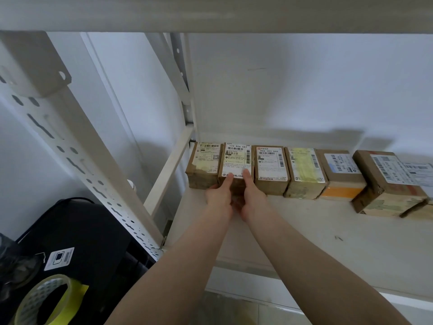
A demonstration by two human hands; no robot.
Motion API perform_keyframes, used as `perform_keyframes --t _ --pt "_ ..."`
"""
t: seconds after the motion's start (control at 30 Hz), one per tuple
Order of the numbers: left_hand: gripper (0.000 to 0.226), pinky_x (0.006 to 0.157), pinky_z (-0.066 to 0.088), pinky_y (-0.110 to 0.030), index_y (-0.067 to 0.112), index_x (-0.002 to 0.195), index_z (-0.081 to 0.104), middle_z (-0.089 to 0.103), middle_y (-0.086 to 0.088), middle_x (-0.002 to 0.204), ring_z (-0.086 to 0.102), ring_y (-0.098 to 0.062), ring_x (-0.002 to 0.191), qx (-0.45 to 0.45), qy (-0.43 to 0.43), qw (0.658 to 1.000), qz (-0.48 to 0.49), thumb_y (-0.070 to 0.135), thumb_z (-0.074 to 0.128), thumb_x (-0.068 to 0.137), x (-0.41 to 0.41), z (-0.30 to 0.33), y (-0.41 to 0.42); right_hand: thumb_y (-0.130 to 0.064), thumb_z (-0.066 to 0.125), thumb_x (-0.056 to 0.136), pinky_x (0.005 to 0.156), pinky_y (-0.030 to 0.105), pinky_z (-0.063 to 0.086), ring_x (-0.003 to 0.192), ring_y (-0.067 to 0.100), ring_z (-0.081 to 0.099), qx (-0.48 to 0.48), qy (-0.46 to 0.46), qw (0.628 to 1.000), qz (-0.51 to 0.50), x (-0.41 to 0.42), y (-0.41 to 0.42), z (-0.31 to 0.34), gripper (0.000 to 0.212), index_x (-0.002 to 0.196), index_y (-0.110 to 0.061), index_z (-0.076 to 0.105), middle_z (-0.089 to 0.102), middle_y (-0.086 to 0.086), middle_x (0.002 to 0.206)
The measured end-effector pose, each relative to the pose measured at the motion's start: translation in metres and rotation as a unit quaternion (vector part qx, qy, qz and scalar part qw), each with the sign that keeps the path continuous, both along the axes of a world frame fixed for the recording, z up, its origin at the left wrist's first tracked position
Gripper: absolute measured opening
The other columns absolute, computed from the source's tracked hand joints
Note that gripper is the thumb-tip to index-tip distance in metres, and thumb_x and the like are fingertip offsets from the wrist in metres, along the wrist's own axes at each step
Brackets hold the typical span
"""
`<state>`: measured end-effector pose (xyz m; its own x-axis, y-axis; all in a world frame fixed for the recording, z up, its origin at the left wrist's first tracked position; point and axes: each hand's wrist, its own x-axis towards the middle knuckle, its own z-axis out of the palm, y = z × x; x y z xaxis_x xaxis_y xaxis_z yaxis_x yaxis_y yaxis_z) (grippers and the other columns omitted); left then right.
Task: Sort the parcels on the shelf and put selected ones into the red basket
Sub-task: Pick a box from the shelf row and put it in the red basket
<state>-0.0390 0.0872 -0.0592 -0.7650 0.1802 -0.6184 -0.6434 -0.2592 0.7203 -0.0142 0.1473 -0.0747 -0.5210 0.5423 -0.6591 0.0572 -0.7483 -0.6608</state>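
Observation:
Several brown cardboard parcels with white labels stand in a row along the back of the white shelf point(304, 231). Both hands hold the second parcel from the left point(236, 158), the one with a large white label. My left hand point(219, 195) grips its front left side, thumb up on the label. My right hand point(251, 195) grips its front right side, thumb also on the label. The leftmost parcel point(203, 163) and the third parcel point(270, 165) touch it on either side. No red basket is in view.
More parcels point(339, 170) continue to the right, the rightmost ones point(389, 184) set further forward. A perforated white shelf upright point(77, 156) stands at the left. Below left lie a black bag point(93, 242) and a roll of yellow tape point(46, 299).

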Motion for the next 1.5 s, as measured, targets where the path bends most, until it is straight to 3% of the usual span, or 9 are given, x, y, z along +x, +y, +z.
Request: perform_keyframes --t 0.4,0.57,0.63,0.7,0.77,0.9,1.17,1.3,1.5 --pt "0.05 0.052 0.052 -0.027 0.012 0.126 0.056 0.069 -0.012 0.118 0.068 -0.024 0.084 -0.023 0.002 0.999 0.023 0.031 0.074 0.084 -0.004 -0.007 0.006 -0.05 0.087 0.065 0.087 0.045 0.059 0.094 0.03 0.07 0.028 -0.038 0.999 0.011 0.0 -0.003 0.005 0.084 0.128 -0.005 0.055 0.071 0.01 0.109" --pt "0.047 0.101 0.046 -0.041 0.013 0.135 0.049 0.04 -0.016 0.151 0.052 -0.035 0.128 -0.066 0.021 0.996 -0.063 0.036 0.057 0.095 0.009 0.013 0.004 -0.078 0.071 0.06 0.102 0.061 0.044 0.119 0.014 0.057 0.116 -0.071 0.988 0.074 -0.031 0.025 -0.083 0.1 0.122 -0.002 0.055 0.069 0.003 0.119" --pt "0.05 0.104 0.042 -0.039 0.008 0.136 0.048 0.032 -0.016 0.154 0.046 -0.036 0.134 -0.065 0.021 0.995 -0.07 0.039 0.052 0.097 0.015 0.019 0.006 -0.082 0.067 0.061 0.102 0.064 0.042 0.111 0.015 0.06 0.114 -0.084 0.987 0.079 -0.072 0.057 -0.177 0.107 0.123 0.004 0.051 0.07 0.003 0.116" --pt "0.05 0.109 0.038 -0.039 0.009 0.14 0.044 0.027 -0.015 0.155 0.042 -0.035 0.137 -0.052 0.017 0.995 -0.082 0.036 0.051 0.098 0.013 0.015 0.006 -0.088 0.069 0.045 0.092 0.067 0.047 0.1 0.023 0.067 0.131 -0.114 0.98 0.093 -0.068 0.056 -0.173 0.114 0.124 -0.007 0.056 0.072 -0.002 0.107" --pt "0.051 0.105 0.046 -0.044 0.017 0.134 0.049 0.046 -0.02 0.147 0.055 -0.034 0.125 -0.069 0.01 0.997 -0.043 0.038 0.064 0.09 0.007 0.007 0.006 -0.08 0.077 0.046 0.081 0.056 0.058 0.081 0.031 0.07 0.123 -0.081 0.987 0.069 -0.046 0.041 -0.129 0.095 0.111 -0.013 0.063 0.072 0.001 0.09" --pt "0.064 0.092 0.055 -0.048 0.013 0.121 0.056 0.069 -0.014 0.115 0.066 -0.033 0.107 -0.084 0.004 0.996 0.018 0.047 0.078 0.073 -0.01 -0.024 0.011 -0.06 0.08 0.069 0.086 0.05 0.059 0.089 0.03 0.071 0.073 -0.06 0.995 0.035 0.007 0.004 -0.005 0.065 0.103 -0.006 0.065 0.072 0.013 0.096" --pt "0.093 0.094 0.054 -0.05 0.016 0.118 0.043 0.068 -0.015 0.112 0.066 -0.034 0.106 -0.066 0.018 0.997 0.043 0.06 0.082 0.047 -0.004 -0.029 0.016 -0.056 0.078 0.075 0.07 0.034 0.055 0.083 0.025 0.066 0.061 -0.049 0.996 0.039 0.013 0.011 -0.008 0.048 0.102 -0.016 0.069 0.071 0.008 0.1" --pt "0.108 0.097 0.052 -0.053 0.021 0.111 0.043 0.068 -0.016 0.115 0.064 -0.038 0.112 -0.09 0.029 0.995 0.041 0.073 0.071 0.02 -0.008 -0.041 0.025 -0.055 0.074 0.08 0.057 0.029 0.045 0.062 0.017 0.046 0.057 -0.057 0.996 0.034 0.022 0.019 -0.004 0.039 0.087 -0.017 0.064 0.054 0.003 0.074" --pt "0.112 0.097 0.051 -0.051 0.017 0.117 0.044 0.065 -0.017 0.122 0.062 -0.039 0.115 -0.117 0.015 0.993 0.019 0.084 0.068 0.03 -0.002 -0.034 0.032 -0.06 0.073 0.077 0.066 0.034 0.051 0.059 0.017 0.044 0.036 -0.079 0.996 0.025 0.03 0.032 -0.005 0.046 0.082 -0.016 0.061 0.047 0.004 0.068"
